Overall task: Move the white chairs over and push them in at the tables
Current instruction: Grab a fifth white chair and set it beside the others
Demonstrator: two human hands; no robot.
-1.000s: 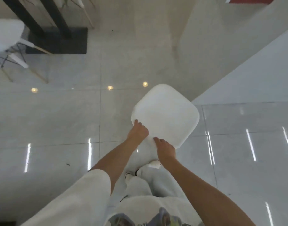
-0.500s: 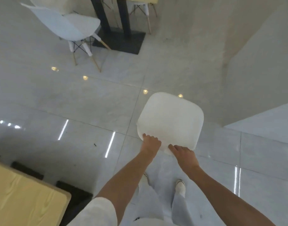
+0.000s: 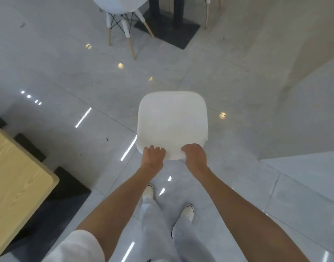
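**White chair gripped by its near edge above a polished floor**

A white moulded-plastic chair with rounded corners (image 3: pixel 172 123) is seen from directly above, held by its near edge in front of a person in pale trousers and white shoes. The left hand (image 3: pixel 153 155) is closed over the edge at the left corner, fingers curled onto the top surface. The right hand (image 3: pixel 195 155) is clamped on the same edge nearer the right corner, its fingers likewise folded over the rim. Both forearms are stretched forward; a white sleeve (image 3: pixel 77 246) is visible on the left arm. The chair's legs are hidden beneath its shell, so contact with the glossy grey tiled floor (image 3: pixel 68 76) cannot be told. A light wood-grain tabletop (image 3: pixel 15 178) on a black base is shown at the left edge, well apart from the held chair. At the top, a second white shell chair with wooden legs (image 3: pixel 122 14) is placed just beside a black table pedestal and flat base plate (image 3: pixel 170 25).
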